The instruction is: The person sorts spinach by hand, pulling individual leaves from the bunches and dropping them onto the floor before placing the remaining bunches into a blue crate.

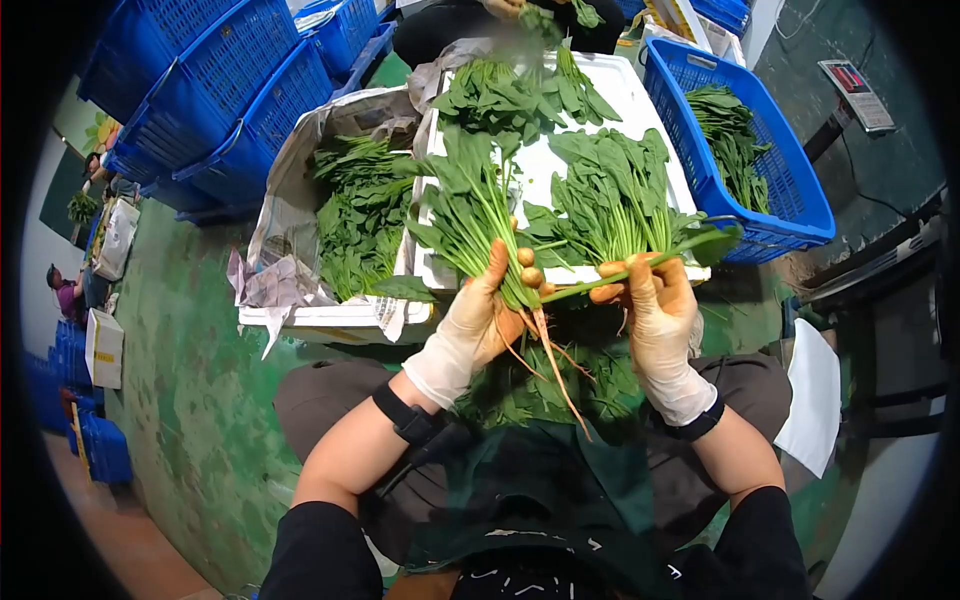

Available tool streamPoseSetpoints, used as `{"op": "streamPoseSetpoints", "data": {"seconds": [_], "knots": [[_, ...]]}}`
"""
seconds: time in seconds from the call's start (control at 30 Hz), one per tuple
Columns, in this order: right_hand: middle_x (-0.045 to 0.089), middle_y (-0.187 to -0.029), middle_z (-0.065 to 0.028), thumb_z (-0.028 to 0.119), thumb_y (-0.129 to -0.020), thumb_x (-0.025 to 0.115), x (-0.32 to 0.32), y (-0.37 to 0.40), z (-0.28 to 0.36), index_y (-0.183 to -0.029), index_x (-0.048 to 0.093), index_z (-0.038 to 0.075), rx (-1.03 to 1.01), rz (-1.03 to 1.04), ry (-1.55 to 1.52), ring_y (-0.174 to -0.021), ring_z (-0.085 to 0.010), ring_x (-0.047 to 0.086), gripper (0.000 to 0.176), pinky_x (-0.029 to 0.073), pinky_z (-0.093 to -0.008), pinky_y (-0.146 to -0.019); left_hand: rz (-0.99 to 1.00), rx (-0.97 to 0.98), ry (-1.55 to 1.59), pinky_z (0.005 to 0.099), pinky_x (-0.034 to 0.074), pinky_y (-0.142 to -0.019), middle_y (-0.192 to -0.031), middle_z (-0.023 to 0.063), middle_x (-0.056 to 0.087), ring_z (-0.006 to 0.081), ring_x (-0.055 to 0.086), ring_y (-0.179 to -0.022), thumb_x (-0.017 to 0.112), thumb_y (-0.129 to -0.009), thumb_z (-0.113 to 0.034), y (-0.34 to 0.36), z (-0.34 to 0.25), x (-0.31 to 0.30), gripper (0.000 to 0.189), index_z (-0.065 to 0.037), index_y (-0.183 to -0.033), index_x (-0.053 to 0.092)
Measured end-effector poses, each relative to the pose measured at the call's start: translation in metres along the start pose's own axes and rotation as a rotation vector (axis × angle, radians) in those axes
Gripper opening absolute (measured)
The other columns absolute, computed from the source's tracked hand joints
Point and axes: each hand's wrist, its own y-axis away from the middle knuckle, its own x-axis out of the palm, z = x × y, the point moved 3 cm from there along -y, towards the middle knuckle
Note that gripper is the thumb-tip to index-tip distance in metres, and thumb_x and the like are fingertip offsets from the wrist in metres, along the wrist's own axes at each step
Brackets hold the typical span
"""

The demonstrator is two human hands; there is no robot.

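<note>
My left hand (468, 325), in a whitish stained glove, is closed round a bunch of spinach (470, 205). Its leaves point away from me, and long pinkish roots (556, 370) hang below the fist. In its matching glove, my right hand (662, 325) pinches a single spinach stalk (590, 284), whose leaf (712, 243) sticks out to the right. The stalk's other end reaches the roots of the bunch. Just beyond my hands, a spinach pile (615, 185) lies on a white foam board (540, 188). Loose spinach leaves (600, 375) lie below, between my legs.
Left of the board stands a paper-lined foam box (330, 318) of spinach. A blue basket (800, 215) with more greens is at the right, near a scale (857, 95). Blue crates (225, 85) are stacked upper left. Another person's hand (503, 8) holds greens across the board.
</note>
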Motion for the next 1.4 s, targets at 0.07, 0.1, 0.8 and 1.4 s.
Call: {"op": "streamPoseSetpoints", "data": {"seconds": [0.07, 0.1, 0.8, 1.4], "knots": [[0.062, -0.087, -0.0149, 0.024, -0.091, 0.052, -0.003, 0.003, 0.011, -0.096, 0.045, 0.003, -0.074, -0.073, -0.051, -0.064, -0.0184, 0.062, 0.023, 0.05, -0.027, -0.062, 0.116, -0.021, 0.177, 0.0328, 0.051, -0.075, -0.083, 0.0, 0.049, 0.0121, 0.052, -0.07, 0.046, -0.09, -0.032, 0.003, -0.006, 0.012, 0.04, -0.019, -0.127, 0.039], [0.062, -0.086, -0.0135, 0.022, -0.092, 0.051, -0.009, -0.003, 0.019, -0.097, 0.045, 0.004, -0.157, -0.116, -0.035, -0.064, -0.0178, 0.062, 0.02, 0.05, -0.0271, -0.062, 0.265, -0.093, 0.094, 0.0262, 0.048, -0.066, -0.081, -0.0003, 0.044, 0.0097, 0.046, -0.066, 0.046, -0.091, -0.032, 0.008, -0.015, 0.015, 0.04, -0.018, -0.128, 0.039], [0.06, -0.079, -0.0181, 0.035, -0.068, 0.07, -0.086, -0.073, -0.008, -0.088, 0.054, 0.003, 0.044, 0.075, 1.737, -0.077, -0.0358, 0.059, 0.04, 0.046, -0.0433, -0.065, -0.306, 0.054, -0.102, 0.0201, 0.028, -0.044, -0.057, -0.0089, 0.032, 0.0037, 0.031, -0.041, 0.054, -0.089, -0.019, 0.01, -0.027, 0.002, 0.028, -0.011, -0.116, 0.054], [0.06, -0.087, 0.0012, 0.021, -0.089, 0.056, -0.156, -0.108, -0.02, -0.122, 0.051, 0.004, 0.057, -0.044, 0.224, -0.044, 0.0018, 0.036, 0.038, 0.024, -0.013, -0.036, -0.27, -0.045, -0.232, 0.0222, 0.04, -0.053, -0.062, -0.0049, 0.051, 0.0082, 0.047, -0.055, 0.062, -0.084, -0.032, 0.012, -0.005, -0.01, 0.022, -0.013, -0.074, 0.054]]}}
